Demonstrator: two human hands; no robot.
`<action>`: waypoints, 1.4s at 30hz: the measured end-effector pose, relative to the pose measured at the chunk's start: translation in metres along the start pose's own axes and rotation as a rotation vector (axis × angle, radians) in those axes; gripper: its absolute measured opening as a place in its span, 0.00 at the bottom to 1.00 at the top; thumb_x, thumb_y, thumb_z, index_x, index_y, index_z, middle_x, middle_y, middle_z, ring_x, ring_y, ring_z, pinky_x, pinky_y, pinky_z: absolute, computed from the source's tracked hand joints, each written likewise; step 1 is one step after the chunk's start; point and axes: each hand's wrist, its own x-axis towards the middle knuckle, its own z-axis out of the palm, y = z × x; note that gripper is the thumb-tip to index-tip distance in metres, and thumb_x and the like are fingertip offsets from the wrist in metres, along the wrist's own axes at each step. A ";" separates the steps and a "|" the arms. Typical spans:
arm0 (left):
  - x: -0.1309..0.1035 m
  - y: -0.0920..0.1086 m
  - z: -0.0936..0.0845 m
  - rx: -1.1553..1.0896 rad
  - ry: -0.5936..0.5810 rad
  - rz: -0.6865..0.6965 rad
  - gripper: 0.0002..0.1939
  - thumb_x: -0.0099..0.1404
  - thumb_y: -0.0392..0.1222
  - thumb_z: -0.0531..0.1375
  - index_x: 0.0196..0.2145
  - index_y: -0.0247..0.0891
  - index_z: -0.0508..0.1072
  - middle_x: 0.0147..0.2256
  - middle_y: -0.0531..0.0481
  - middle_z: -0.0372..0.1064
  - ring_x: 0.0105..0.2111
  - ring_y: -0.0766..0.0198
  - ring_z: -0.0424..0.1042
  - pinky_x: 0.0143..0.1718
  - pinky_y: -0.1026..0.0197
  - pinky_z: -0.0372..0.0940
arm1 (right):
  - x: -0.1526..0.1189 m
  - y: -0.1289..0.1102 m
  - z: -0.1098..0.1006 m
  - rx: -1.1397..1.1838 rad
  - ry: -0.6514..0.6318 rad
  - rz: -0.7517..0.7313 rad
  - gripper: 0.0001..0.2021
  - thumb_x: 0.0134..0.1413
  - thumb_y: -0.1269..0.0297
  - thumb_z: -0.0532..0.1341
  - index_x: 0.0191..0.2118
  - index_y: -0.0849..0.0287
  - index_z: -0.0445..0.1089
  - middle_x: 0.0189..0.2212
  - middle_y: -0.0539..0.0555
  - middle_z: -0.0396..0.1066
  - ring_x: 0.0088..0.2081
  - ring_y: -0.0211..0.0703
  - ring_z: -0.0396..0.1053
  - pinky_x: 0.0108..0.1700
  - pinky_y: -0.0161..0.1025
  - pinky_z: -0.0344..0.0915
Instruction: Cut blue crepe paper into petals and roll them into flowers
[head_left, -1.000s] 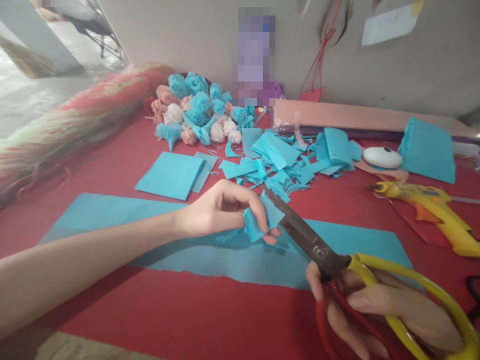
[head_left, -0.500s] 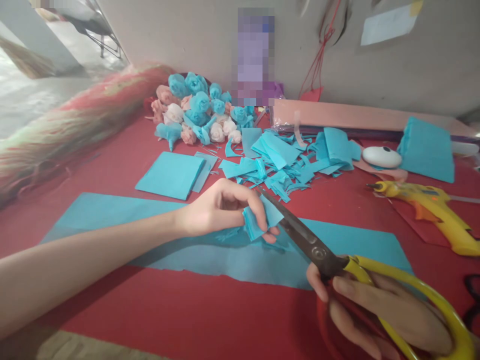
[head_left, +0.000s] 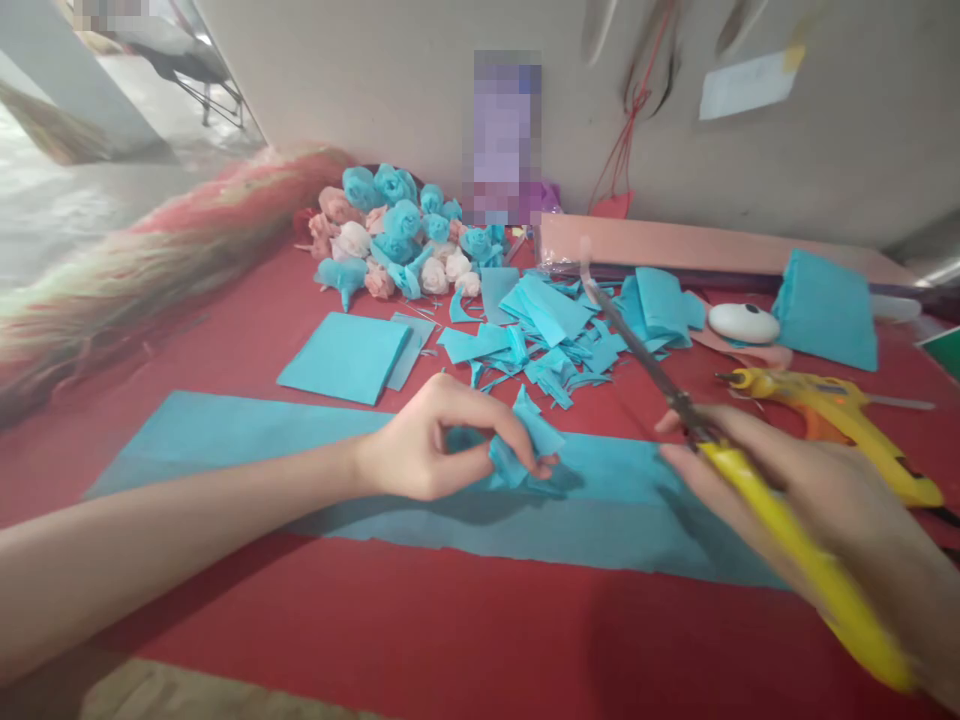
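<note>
Pinched in my left hand is a small folded piece of blue crepe paper, held just above a long strip of blue crepe paper. My right hand grips a pair of scissors with yellow handles, turned edge-on so the blades look together. Their tip points away from me, over the blue scraps and apart from the piece in my left hand. A square stack of folded blue paper lies beyond my left wrist.
Blue paper scraps and a heap of blue, pink and white paper roses lie toward the wall. A yellow glue gun and a white oval object sit at the right. Straw-like fringe lines the left edge.
The scissors have come away from the folded paper, swinging upward and turning edge-on as my right hand rises. My left hand stays nearly in place, still pinching the paper.
</note>
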 end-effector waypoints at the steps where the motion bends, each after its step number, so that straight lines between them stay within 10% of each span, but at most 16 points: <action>1: 0.000 0.001 0.001 0.077 0.005 0.064 0.16 0.49 0.19 0.51 0.30 0.29 0.74 0.31 0.41 0.76 0.34 0.60 0.75 0.34 0.65 0.71 | 0.003 0.003 0.002 -0.170 0.070 -0.067 0.09 0.49 0.56 0.58 0.32 0.55 0.67 0.11 0.47 0.60 0.14 0.40 0.56 0.17 0.34 0.49; 7: -0.001 0.015 0.014 0.106 -0.005 0.163 0.13 0.54 0.21 0.50 0.29 0.28 0.72 0.31 0.35 0.75 0.32 0.59 0.75 0.32 0.62 0.72 | 0.010 0.018 0.013 -0.634 0.136 -0.451 0.13 0.47 0.66 0.53 0.40 0.56 0.68 0.32 0.51 0.74 0.27 0.47 0.72 0.20 0.36 0.58; 13: -0.005 0.020 0.024 0.101 -0.022 0.233 0.14 0.53 0.19 0.48 0.29 0.28 0.71 0.36 0.32 0.73 0.36 0.59 0.75 0.35 0.63 0.72 | -0.010 -0.009 0.000 -0.255 0.342 -0.583 0.05 0.55 0.68 0.55 0.33 0.59 0.68 0.32 0.52 0.70 0.33 0.39 0.68 0.36 0.36 0.63; 21: -0.004 0.017 0.024 0.292 -0.106 0.365 0.11 0.60 0.23 0.49 0.31 0.26 0.71 0.40 0.30 0.71 0.42 0.57 0.72 0.43 0.61 0.69 | -0.033 -0.029 0.018 -0.001 0.430 -0.769 0.08 0.54 0.74 0.56 0.28 0.59 0.69 0.18 0.46 0.66 0.21 0.34 0.62 0.28 0.37 0.58; 28: -0.004 0.016 0.026 0.337 -0.125 0.383 0.13 0.66 0.31 0.48 0.31 0.26 0.70 0.40 0.30 0.71 0.43 0.58 0.71 0.45 0.61 0.68 | -0.035 -0.031 0.016 -0.060 0.285 -0.699 0.07 0.57 0.71 0.56 0.31 0.59 0.71 0.21 0.47 0.69 0.24 0.36 0.66 0.32 0.38 0.60; 42: -0.004 0.011 0.026 0.338 -0.169 0.438 0.10 0.64 0.29 0.49 0.34 0.27 0.69 0.40 0.31 0.71 0.45 0.57 0.71 0.48 0.61 0.66 | -0.031 -0.029 0.024 0.041 0.438 -0.736 0.06 0.55 0.70 0.57 0.29 0.59 0.69 0.20 0.44 0.67 0.22 0.33 0.64 0.31 0.35 0.61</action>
